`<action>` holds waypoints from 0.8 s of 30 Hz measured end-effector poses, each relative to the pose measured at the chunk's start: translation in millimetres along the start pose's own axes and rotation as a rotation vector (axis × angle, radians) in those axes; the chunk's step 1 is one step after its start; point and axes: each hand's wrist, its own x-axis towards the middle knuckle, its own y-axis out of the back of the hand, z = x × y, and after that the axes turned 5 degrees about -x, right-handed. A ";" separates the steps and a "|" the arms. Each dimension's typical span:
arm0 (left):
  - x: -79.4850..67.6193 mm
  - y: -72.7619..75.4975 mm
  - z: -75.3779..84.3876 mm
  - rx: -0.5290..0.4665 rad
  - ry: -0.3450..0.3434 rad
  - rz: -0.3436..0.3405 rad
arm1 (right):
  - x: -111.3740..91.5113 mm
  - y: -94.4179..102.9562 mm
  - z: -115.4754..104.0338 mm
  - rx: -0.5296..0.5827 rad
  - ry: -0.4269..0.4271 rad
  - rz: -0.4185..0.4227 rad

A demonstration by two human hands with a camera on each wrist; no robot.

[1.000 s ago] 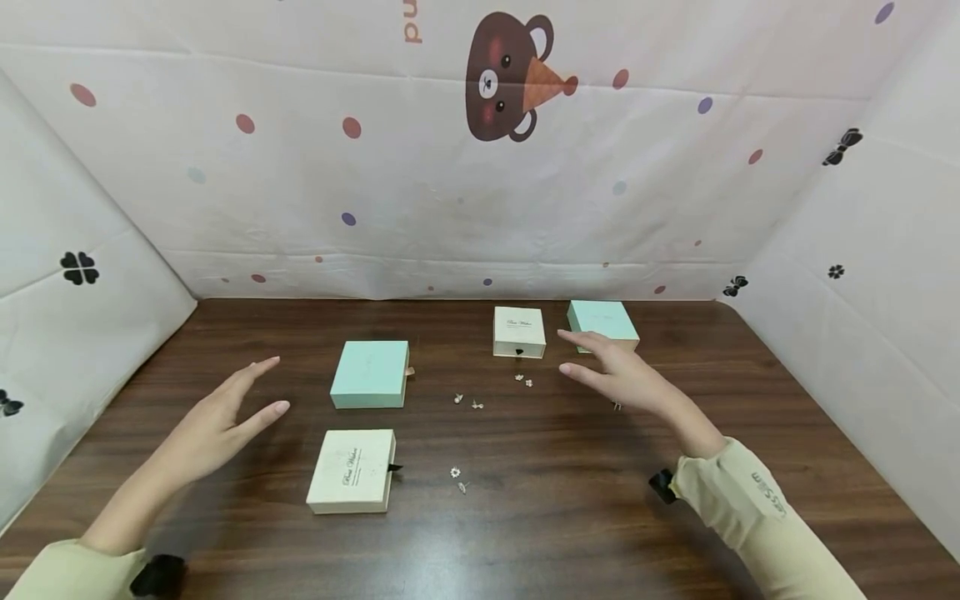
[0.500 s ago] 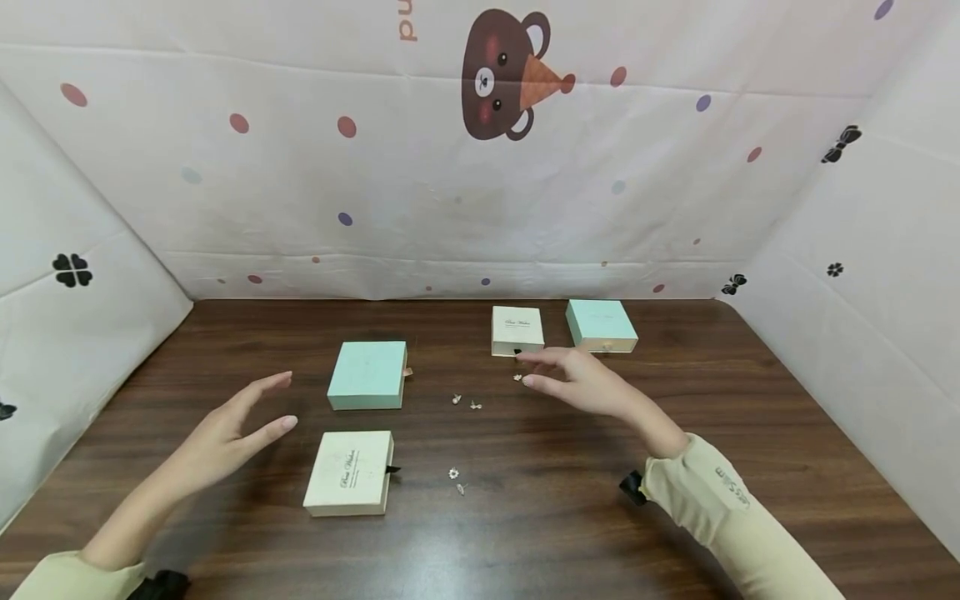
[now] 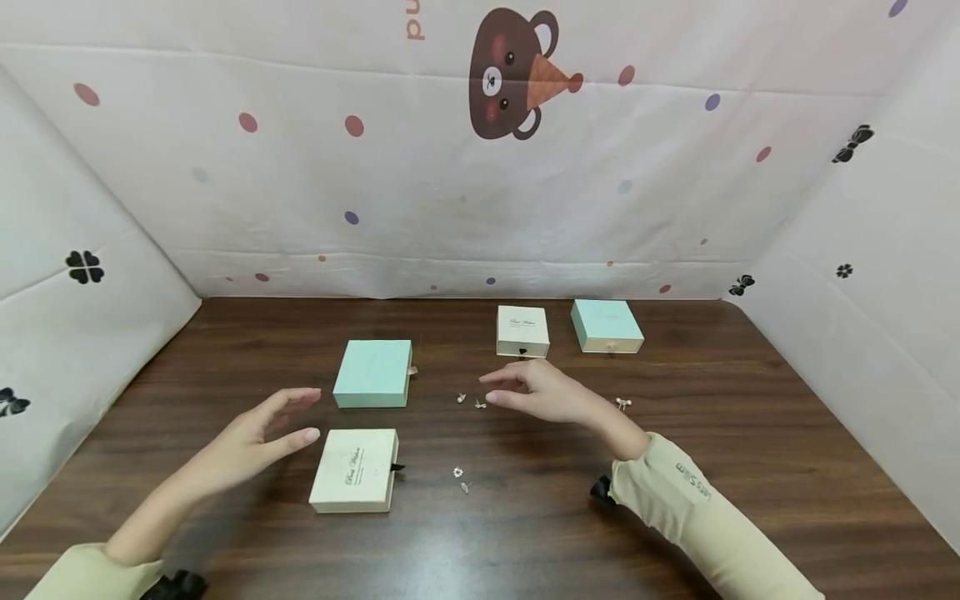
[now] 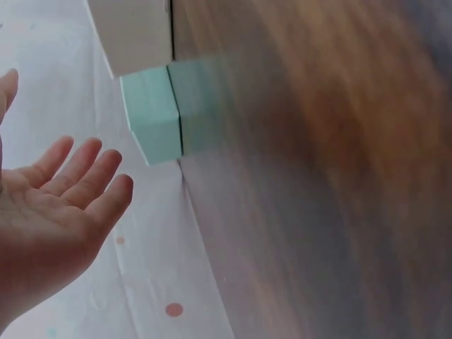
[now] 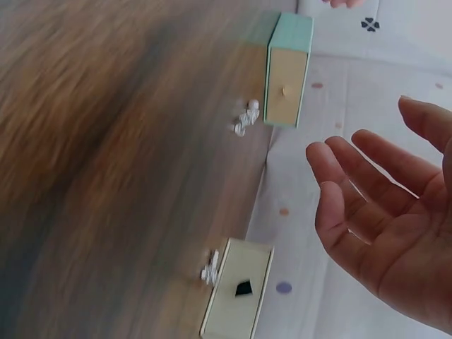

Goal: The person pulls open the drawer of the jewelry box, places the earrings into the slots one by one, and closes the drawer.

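My left hand (image 3: 243, 442) hovers left of the cream box (image 3: 354, 471) and the mint box (image 3: 372, 374), fingers loosely bent, nothing in it. Over the table's middle, my right hand (image 3: 547, 392) holds nothing; its fingertips are close to a pair of small earrings (image 3: 461, 398). In the right wrist view, earrings (image 5: 246, 118) lie by a mint box (image 5: 284, 85), and more small earrings (image 5: 210, 268) lie beside a cream box (image 5: 240, 289) with a black tab. Another pair of earrings (image 3: 461, 480) sits right of the near cream box.
At the back stand a small cream box (image 3: 522, 331) and a second mint box (image 3: 607, 326). Pale earrings (image 3: 623, 403) lie right of my right wrist. A printed white cloth (image 3: 420, 183) walls the brown wooden table (image 3: 570, 533) at the back and sides.
My right hand has moved left from near the back mint box, past the small cream box, toward the middle earrings. My left hand has shifted slightly right and nearer the front.
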 end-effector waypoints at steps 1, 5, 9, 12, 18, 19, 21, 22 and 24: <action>0.7 -1.2 0.3 -0.006 0.005 -0.010 | 1.8 -1.8 -0.7 0.011 0.003 -0.013; 2.7 -4.4 1.4 -0.047 -0.003 -0.045 | 8.3 -8.4 -6.8 0.071 0.015 -0.077; 2.3 -5.3 1.4 -0.074 -0.009 -0.077 | 15.6 -15.7 -14.7 0.121 0.017 -0.141; 1.6 -5.5 1.5 -0.092 -0.009 -0.116 | 21.1 -21.2 -18.9 0.142 0.015 -0.175; 2.0 -9.8 2.7 -0.112 0.008 -0.173 | 30.9 -32.7 -27.3 0.217 -0.013 -0.243; 2.0 -10.8 3.1 -0.109 0.012 -0.175 | 32.5 -34.8 -29.0 0.226 -0.017 -0.258; 2.0 -12.4 3.7 -0.106 0.012 -0.175 | 35.5 -38.6 -32.4 0.246 -0.022 -0.286; 1.9 -12.8 4.0 -0.112 0.014 -0.179 | 37.1 -40.5 -34.1 0.251 -0.026 -0.298; 1.7 -13.3 4.3 -0.126 0.009 -0.189 | 40.2 -43.8 -36.8 0.254 -0.027 -0.313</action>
